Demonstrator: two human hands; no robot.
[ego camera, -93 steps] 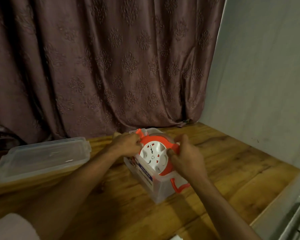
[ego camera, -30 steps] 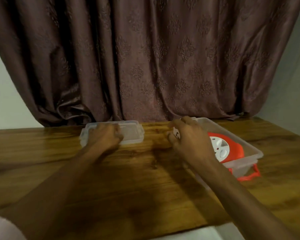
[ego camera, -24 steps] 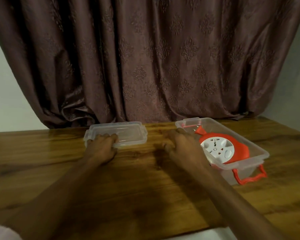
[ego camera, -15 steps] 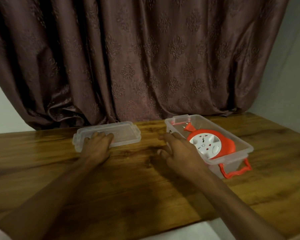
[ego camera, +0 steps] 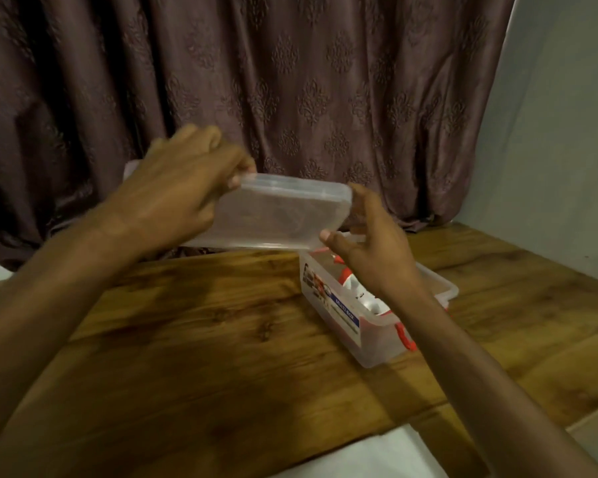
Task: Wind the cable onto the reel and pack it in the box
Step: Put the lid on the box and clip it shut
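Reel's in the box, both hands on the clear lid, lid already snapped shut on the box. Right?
Not quite. The head view shows the lid held in the air by the left hand and right hand, above and left of the open box. The reel is inside, as you said.

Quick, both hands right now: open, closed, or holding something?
Left hand: holding the clear lid by its left end, above the table.
Right hand: fingers loosely spread at the lid's right corner; grip cannot be told.
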